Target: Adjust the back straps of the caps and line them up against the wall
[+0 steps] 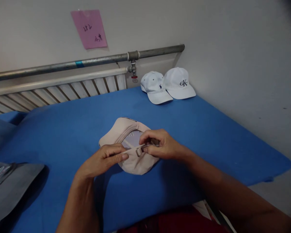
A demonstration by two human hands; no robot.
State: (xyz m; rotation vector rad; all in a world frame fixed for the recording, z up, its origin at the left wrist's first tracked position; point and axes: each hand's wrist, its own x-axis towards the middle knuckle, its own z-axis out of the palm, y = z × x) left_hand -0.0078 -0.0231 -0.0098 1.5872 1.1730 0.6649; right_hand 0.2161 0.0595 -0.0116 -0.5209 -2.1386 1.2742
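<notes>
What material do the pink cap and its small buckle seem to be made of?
Pink cap: probably soft matte cloth, cotton-like; it folds and sags under the left hand and right hand. Buckle: looks like dull grey metal, a thin stiff frame, though plastic cannot be excluded.

Two white caps (168, 84) sit by the wall on a blue counter (208, 129). A pink note (89, 28) hangs above a gray pipe (87, 62).

The right white cap (179, 83) reads "CK"; pink note (89, 28) illegible.
</notes>
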